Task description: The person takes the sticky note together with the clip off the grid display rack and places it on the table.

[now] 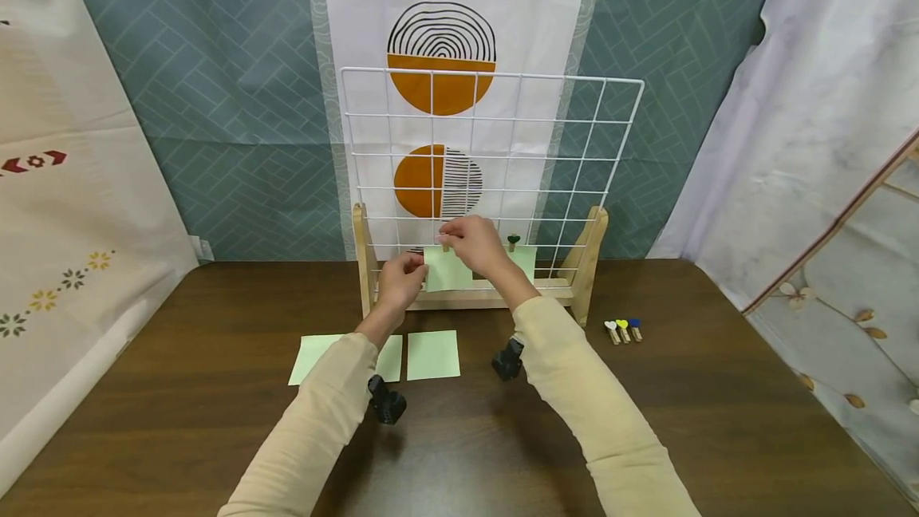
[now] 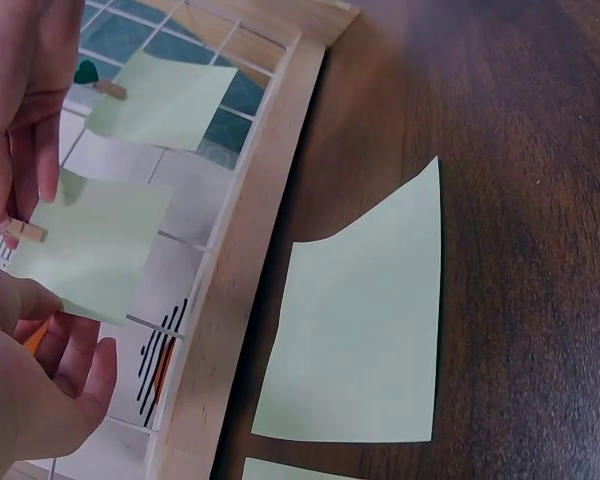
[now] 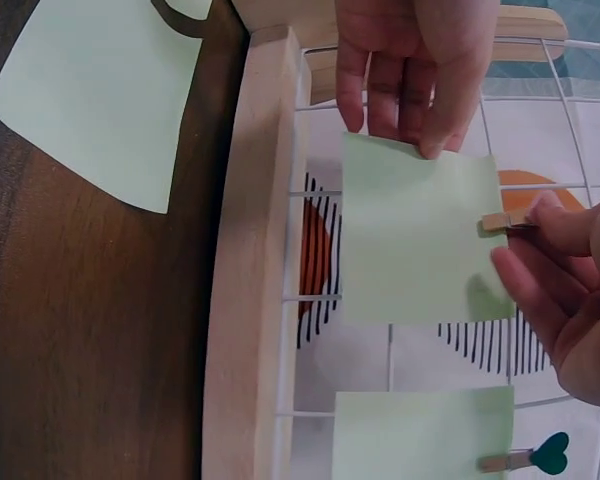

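A pale green paper square point(image 1: 447, 271) lies against the lower part of the white wire grid point(image 1: 495, 118). My left hand point(image 1: 402, 282) pinches its left edge between thumb and fingers. At its top edge my right hand point(image 1: 475, 244) pinches a small wooden clothespin point(image 3: 508, 221), whose jaws overlap the paper in the right wrist view. To the right hangs another green paper point(image 1: 526, 262), held on the grid by a clothespin with a dark green heart point(image 3: 550, 454).
More green paper squares point(image 1: 433, 355) lie on the brown table point(image 1: 459, 453), partly behind my left sleeve. Three clothespins point(image 1: 623, 331) with white, yellow and blue tops lie to the right. Wooden feet point(image 1: 590, 266) support the grid, with patterned cloths hanging behind.
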`<state>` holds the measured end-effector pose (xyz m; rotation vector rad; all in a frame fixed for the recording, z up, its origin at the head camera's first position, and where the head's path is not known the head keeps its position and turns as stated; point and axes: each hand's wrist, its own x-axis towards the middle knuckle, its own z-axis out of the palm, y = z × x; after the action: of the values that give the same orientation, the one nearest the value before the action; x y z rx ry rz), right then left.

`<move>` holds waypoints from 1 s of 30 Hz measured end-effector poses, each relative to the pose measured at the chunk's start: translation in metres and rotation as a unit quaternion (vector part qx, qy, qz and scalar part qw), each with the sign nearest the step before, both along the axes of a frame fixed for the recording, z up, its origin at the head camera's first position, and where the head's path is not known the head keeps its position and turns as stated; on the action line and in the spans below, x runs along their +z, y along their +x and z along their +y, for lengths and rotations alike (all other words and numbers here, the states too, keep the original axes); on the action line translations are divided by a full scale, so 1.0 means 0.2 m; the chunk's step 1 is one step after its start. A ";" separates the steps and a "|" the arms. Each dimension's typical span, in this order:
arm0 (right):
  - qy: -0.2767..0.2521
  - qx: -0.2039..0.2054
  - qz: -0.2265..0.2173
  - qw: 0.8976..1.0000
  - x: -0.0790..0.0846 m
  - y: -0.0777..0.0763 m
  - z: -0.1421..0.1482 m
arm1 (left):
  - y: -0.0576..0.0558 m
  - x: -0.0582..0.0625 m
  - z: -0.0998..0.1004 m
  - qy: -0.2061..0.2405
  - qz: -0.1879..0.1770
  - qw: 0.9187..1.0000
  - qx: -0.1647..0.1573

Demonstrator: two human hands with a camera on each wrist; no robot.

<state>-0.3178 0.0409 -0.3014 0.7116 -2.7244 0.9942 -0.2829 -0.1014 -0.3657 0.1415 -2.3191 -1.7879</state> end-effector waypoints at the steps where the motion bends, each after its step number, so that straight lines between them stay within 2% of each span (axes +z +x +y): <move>1: 0.001 -0.002 0.007 1.000 0.00 0.00 0.00 | 0.00 0.00 0.00 -0.001 0.002 1.000 0.000; 10: 0.013 -0.032 0.056 0.998 -0.03 0.01 0.01 | 0.00 0.01 0.01 0.006 0.004 1.000 -0.003; 14: -0.001 -0.038 0.078 0.996 -0.03 0.02 0.02 | 0.00 0.00 0.02 0.003 0.001 1.000 -0.004; 17: -0.031 -0.032 0.065 0.997 -0.02 0.03 0.03 | 0.00 0.00 0.02 0.003 0.005 1.000 -0.006; 23: -0.101 -0.006 0.009 0.995 -0.01 0.05 0.05 | 0.01 0.01 0.00 0.009 0.004 1.000 -0.015; 30: -0.130 0.005 0.021 0.991 -0.01 0.07 0.10 | 0.03 0.02 -0.03 0.001 0.000 0.999 -0.033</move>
<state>-0.3029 0.0617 -0.3029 0.6913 -2.4928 1.2907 -0.2765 -0.1077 -0.3615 0.0663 -2.3488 -1.8215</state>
